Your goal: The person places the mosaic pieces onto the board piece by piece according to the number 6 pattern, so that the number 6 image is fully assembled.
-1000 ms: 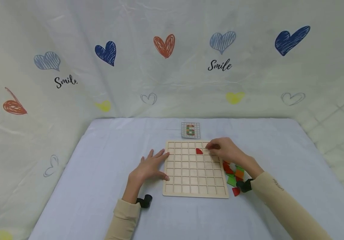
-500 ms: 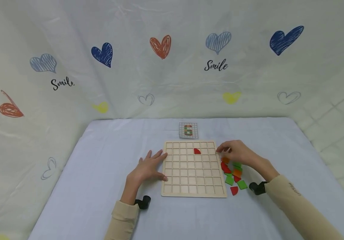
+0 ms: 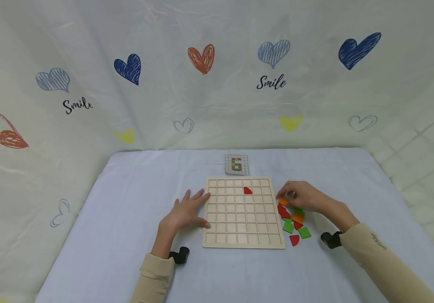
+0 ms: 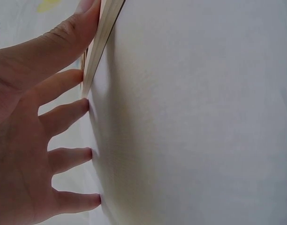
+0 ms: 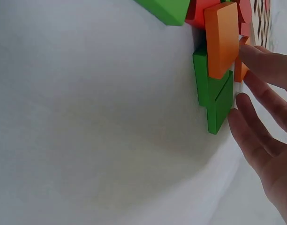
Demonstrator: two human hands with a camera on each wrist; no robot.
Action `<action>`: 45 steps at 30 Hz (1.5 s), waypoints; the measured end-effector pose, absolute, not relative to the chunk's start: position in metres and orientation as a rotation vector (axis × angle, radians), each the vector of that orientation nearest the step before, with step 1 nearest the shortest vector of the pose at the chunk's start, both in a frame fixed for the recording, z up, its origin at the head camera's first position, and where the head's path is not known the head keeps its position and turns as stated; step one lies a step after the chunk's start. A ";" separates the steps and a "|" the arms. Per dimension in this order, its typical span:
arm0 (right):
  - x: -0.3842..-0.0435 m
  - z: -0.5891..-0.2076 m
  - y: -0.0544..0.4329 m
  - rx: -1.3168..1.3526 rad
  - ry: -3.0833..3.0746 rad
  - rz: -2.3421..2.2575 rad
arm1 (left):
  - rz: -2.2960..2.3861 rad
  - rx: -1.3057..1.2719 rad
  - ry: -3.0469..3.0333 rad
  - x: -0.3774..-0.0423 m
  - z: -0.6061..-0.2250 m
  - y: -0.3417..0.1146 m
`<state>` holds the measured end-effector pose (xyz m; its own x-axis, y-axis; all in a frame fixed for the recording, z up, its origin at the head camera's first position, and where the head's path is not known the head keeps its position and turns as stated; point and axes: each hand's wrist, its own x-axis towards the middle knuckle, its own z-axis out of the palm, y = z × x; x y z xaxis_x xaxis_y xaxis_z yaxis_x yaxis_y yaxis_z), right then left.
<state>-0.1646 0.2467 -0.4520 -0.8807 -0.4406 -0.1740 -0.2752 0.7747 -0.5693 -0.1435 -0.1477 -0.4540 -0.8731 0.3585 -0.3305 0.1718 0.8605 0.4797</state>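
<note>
Low in the centre of the head view, the left hand (image 3: 186,213) lies spread, thumb and forefinger touching the left rim of the wooden grid board (image 3: 236,216), whose second row holds a red quarter-round piece (image 3: 248,190). Right of centre, the right hand (image 3: 305,198) bends its fingers about an orange tile (image 3: 283,201) (gripped or not, I cannot tell) beside scattered coloured pieces (image 3: 288,227).

Board (image 3: 242,218): pale wood, grid lines. Tiles (image 3: 298,217): red, orange, green. Card (image 3: 236,164): multicolour 6 on grid. Sleeves (image 3: 387,261): tan. Tablecloth (image 3: 137,185): bluish white. Backdrop (image 3: 232,101): off-white, blue/red/yellow hearts (image 3: 127,69).
</note>
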 end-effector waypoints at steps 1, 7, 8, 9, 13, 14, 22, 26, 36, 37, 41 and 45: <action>-0.165 -0.453 0.246 -0.561 2.672 -0.779 | 0.622 0.391 2.619 -0.144 -0.454 -0.148; -0.168 -0.453 0.243 -0.577 2.679 -0.730 | 0.623 0.387 2.612 -0.144 -0.454 -0.147; -0.168 -0.453 0.243 -0.576 2.679 -0.726 | 0.625 0.386 2.611 -0.144 -0.454 -0.147; -0.168 -0.453 0.242 -0.574 2.681 -0.722 | 0.625 0.384 2.610 -0.144 -0.454 -0.147; -0.170 -0.455 0.242 -0.558 2.680 -0.710 | 0.621 0.381 2.610 -0.144 -0.454 -0.148; -0.170 -0.456 0.241 -0.553 2.675 -0.714 | 0.621 0.379 2.611 -0.144 -0.455 -0.148; -0.170 -0.454 0.239 -0.505 2.606 -0.764 | 0.623 0.389 2.616 -0.144 -0.456 -0.148; -0.169 -0.451 0.238 -0.505 2.599 -0.757 | 0.623 0.394 2.616 -0.144 -0.455 -0.148; -0.167 -0.456 0.241 -0.474 2.613 -0.799 | 0.621 0.389 2.611 -0.144 -0.454 -0.147; -0.167 -0.457 0.241 -0.475 2.617 -0.807 | 0.622 0.389 2.612 -0.143 -0.454 -0.147; -0.166 -0.456 0.242 -0.463 2.644 -0.831 | 0.620 0.387 2.615 -0.143 -0.454 -0.147; -0.166 -0.453 0.244 -0.427 2.668 -0.852 | 0.617 0.386 2.615 -0.143 -0.453 -0.147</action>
